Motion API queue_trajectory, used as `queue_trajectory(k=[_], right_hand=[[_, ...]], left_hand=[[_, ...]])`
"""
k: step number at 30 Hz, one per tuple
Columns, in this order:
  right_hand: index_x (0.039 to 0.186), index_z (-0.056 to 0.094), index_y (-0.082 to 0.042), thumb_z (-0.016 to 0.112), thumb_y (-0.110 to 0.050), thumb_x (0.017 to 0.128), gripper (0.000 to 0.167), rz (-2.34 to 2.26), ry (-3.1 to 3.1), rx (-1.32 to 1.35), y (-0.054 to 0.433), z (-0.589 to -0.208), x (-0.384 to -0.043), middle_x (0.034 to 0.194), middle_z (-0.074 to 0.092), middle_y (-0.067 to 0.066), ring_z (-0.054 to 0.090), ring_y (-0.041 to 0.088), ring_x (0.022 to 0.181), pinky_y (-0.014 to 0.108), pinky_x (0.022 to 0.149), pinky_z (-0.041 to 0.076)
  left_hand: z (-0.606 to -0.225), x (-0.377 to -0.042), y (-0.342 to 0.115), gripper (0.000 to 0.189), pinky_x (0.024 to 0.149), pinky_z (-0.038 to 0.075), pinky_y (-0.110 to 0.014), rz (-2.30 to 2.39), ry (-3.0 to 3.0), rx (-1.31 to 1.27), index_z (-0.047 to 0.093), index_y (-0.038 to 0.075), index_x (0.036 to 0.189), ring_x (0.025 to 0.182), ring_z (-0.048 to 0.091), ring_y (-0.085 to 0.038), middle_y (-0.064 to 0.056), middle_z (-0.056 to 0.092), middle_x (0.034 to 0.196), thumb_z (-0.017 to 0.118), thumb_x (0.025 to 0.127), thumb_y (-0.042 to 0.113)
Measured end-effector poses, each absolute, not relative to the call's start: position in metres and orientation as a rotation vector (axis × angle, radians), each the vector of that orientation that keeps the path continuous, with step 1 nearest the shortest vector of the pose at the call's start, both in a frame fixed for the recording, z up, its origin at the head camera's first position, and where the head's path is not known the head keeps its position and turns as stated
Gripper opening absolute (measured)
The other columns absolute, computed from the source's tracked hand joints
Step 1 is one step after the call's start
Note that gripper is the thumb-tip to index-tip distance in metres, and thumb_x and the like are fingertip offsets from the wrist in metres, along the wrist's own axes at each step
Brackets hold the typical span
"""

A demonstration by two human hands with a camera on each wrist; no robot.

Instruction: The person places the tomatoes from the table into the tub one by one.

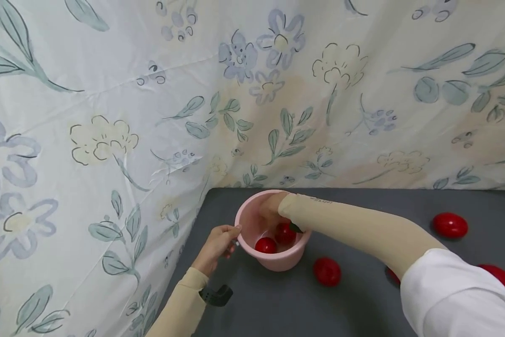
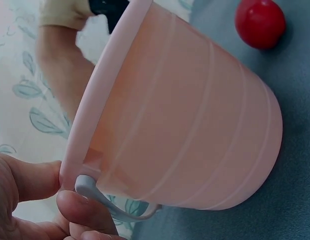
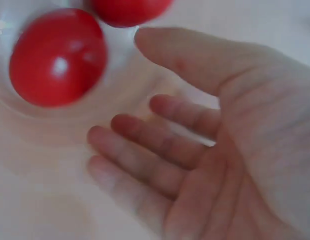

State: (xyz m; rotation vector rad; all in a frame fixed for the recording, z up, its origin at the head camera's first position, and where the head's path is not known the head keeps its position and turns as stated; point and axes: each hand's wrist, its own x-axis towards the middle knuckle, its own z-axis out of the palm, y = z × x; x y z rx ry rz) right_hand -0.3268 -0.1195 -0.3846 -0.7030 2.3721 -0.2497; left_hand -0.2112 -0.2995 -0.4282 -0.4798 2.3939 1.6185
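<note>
A pink bucket stands near the far left corner of the dark table. My left hand pinches its rim from the left, with the thumb on the rim and the fingers beside the grey handle. Inside lie two glossy red tomatoes, one nearer tomato and another tomato behind it. My right hand reaches down into the bucket. In the right wrist view its fingers are spread and relaxed, holding nothing, with the thumb tip close to the tomatoes.
Just right of the bucket lies a loose tomato. Farther right are another tomato and one tomato partly behind the right sleeve, which also hides most of another red thing. A flowered cloth hangs along the table's left and back edges.
</note>
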Motion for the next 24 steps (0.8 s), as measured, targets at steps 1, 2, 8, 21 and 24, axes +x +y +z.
queue_trajectory(k=[1,2,8,21,24], right_hand=[[0.123,0.068,-0.031,0.088,-0.023,0.076,0.051,-0.234,2.383,-0.742,-0.119,-0.382,-0.327,0.113,0.069,-0.006,0.058,0.02,0.111,0.044,0.095,0.055],[0.125,0.067,-0.031,0.086,-0.024,0.08,0.049,-0.218,2.389,-0.79,-0.118,-0.379,-0.328,0.114,0.069,-0.006,0.059,0.02,0.111,0.043,0.096,0.055],[0.132,0.063,-0.024,0.064,-0.03,0.098,0.034,-0.205,2.436,-1.183,-0.119,-0.356,-0.33,0.123,0.068,-0.001,0.061,0.019,0.109,0.038,0.098,0.054],[0.146,0.054,-0.023,0.058,-0.042,0.1,0.05,-0.359,2.667,-1.337,-0.037,-0.315,-0.315,0.156,0.049,0.002,0.043,0.024,0.147,0.047,0.117,0.039],[0.143,0.056,-0.022,0.058,-0.041,0.101,0.046,-0.482,2.664,-1.324,-0.017,-0.307,-0.313,0.151,0.054,0.002,0.047,0.024,0.143,0.049,0.114,0.042]], left_hand=[[-0.428,-0.211,-0.299,0.037,0.052,0.039,-0.026,1.62,2.393,-0.477,0.064,-0.003,0.112,0.054,0.047,-0.011,-0.002,0.054,0.068,0.058,0.102,0.032],[-0.428,-0.21,-0.299,0.037,0.052,0.039,-0.026,1.62,2.395,-0.474,0.064,-0.003,0.111,0.054,0.047,-0.011,-0.002,0.054,0.068,0.058,0.102,0.032],[-0.429,-0.204,-0.297,0.037,0.051,0.039,-0.026,1.617,2.418,-0.477,0.063,-0.003,0.11,0.053,0.046,-0.011,-0.003,0.052,0.065,0.058,0.102,0.032],[-0.432,-0.204,-0.282,0.036,0.052,0.039,-0.027,1.644,2.437,-0.435,0.063,-0.005,0.112,0.055,0.047,-0.011,-0.002,0.056,0.075,0.058,0.101,0.029],[-0.435,-0.194,-0.284,0.035,0.052,0.039,-0.028,1.681,2.445,-0.476,0.063,-0.005,0.109,0.055,0.047,-0.011,-0.002,0.055,0.074,0.058,0.102,0.03]])
